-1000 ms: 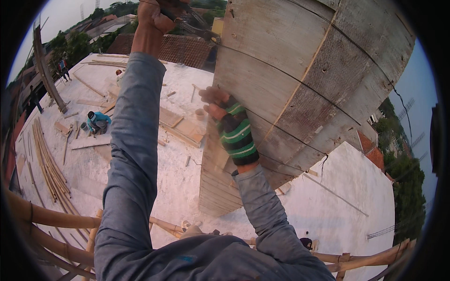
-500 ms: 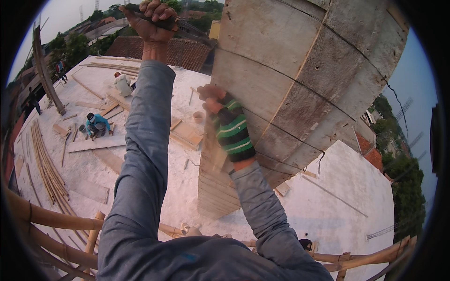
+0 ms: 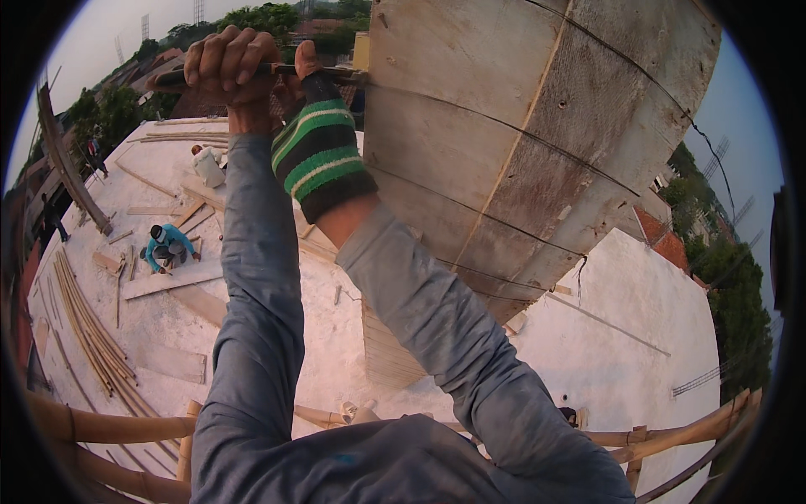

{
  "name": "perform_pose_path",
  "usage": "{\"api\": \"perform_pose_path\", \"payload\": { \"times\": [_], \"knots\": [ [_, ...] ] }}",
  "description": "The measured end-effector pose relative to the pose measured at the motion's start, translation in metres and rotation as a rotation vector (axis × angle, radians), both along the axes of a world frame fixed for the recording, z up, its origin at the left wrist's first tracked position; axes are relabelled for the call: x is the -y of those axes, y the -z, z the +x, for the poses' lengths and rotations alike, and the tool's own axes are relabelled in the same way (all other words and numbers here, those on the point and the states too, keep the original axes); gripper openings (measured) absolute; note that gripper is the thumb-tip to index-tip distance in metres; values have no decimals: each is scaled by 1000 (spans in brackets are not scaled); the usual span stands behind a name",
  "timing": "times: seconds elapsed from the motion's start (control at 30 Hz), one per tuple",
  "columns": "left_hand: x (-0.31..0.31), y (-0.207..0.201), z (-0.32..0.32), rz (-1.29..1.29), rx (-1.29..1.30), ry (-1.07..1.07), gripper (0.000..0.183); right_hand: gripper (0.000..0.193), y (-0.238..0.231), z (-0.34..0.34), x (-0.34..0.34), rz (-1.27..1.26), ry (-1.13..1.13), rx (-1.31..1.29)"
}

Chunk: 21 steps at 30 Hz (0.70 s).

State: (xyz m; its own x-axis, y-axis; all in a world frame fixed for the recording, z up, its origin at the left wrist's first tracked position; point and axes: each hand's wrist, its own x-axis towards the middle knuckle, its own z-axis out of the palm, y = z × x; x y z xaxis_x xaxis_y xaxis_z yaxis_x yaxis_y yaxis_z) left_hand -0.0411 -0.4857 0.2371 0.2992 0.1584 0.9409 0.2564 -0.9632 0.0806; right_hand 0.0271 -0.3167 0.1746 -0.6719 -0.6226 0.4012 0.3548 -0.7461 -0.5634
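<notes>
1. At nine o'clock I see a bundle of long poles (image 3: 92,323) lying on the pale roof surface (image 3: 327,357), and near it a crouching co-worker in blue (image 3: 168,250)
2. Toward eleven o'clock the left hand (image 3: 233,63), bare, is closed around a dark tool (image 3: 286,69), whose long axis runs from nine to three o'clock
3. Just at its four o'clock is the right hand (image 3: 317,139) in a striped glove, thumb up against the tool; its fingers are mostly hidden, so I cannot tell its grip
4. At one o'clock stand the wire-bound boards (image 3: 453,50), nearer to the right hand; the tool points to their edge
</notes>
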Motion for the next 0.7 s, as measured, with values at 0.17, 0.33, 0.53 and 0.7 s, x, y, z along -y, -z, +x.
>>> {"api": "perform_pose_path", "payload": {
  "times": [0.17, 0.33, 0.53, 0.7],
  "knots": [
    [-1, 13, -3, -18, -94, 41, 34, 45, -34, 0, 38, -224, 132, 340],
    [25, 36, 0, -37, -41, -114, 36, 43, -24, -10, 50, -360, 111, 329],
    [79, 88, 71, -73, 423, -440, 69, 38, -2, -14, 52, -505, 2, 179],
    [66, 49, 133, -721, 749, -1307, 119, 38, 14, -32, 53, -584, -75, -73]
  ]
}}
